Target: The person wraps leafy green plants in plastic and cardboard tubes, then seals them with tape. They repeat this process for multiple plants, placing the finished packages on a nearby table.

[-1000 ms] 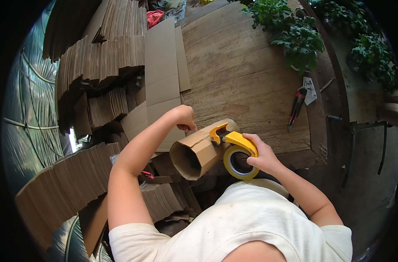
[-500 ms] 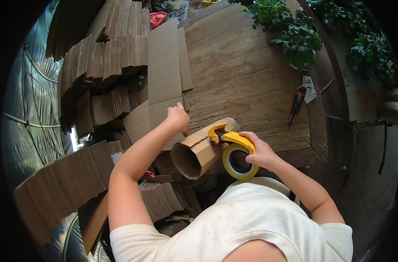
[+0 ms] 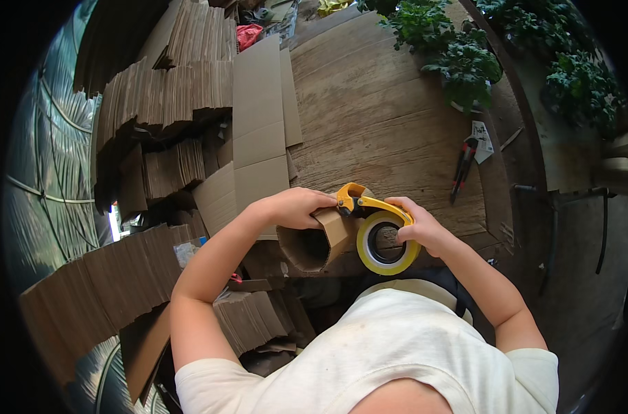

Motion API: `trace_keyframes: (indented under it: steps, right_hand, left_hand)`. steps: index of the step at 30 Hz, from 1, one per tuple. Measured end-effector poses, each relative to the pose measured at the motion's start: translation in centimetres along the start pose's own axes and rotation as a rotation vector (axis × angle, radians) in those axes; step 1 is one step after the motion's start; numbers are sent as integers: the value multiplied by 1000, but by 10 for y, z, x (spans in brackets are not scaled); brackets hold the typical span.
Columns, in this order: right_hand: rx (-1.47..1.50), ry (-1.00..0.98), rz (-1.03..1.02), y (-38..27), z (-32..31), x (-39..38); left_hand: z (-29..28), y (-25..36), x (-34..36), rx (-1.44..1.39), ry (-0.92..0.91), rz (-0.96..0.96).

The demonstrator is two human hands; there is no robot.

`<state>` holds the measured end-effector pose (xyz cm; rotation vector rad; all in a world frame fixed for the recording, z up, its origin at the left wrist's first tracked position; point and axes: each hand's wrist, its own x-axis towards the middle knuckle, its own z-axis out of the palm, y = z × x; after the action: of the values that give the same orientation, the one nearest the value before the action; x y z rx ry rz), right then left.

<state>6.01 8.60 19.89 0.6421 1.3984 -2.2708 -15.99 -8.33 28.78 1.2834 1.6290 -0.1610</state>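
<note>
My left hand (image 3: 303,207) grips the top of an eight-sided cardboard tube (image 3: 338,234), its fingertips beside the head of the yellow tape dispenser. The tube lies at the near edge of the wooden tabletop (image 3: 369,117), its dark hollow end toward me. My right hand (image 3: 417,228) is closed around the yellow tape dispenser (image 3: 376,204), whose head rests on or just over the tube's far part. A roll of tape (image 3: 367,241) hangs in the dispenser, partly hiding the tube's right side.
Cardboard stacks (image 3: 162,90) fill the left, beside flat sheets (image 3: 258,117). A black-and-red box cutter (image 3: 463,169) lies on the right near a printed paper (image 3: 481,138). Leafy plants (image 3: 459,62) stand at the back right, beside a second bench (image 3: 562,159). Plastic sheeting (image 3: 52,165) forms the left wall.
My left hand has come down and right from above the flat sheets onto the tube. The dispenser and my right hand have shifted a little right and up, with the tube tilting along.
</note>
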Motion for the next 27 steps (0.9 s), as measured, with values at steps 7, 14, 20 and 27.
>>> trace_keyframes:
  steps: [7,14,20,27]
  right_hand:
    - [355,-3,66,3,8,-13]
    - [266,-37,40,18,34,-71]
    - [142,-46,37,26,23,-76]
    - [117,-56,-77,26,0,-54]
  left_hand:
    - [-8,1,20,29,271,-234]
    - [-2,5,13,177,305,-111]
    - [-7,42,29,146,-17,-76]
    - [29,22,8,-344,270,-460]
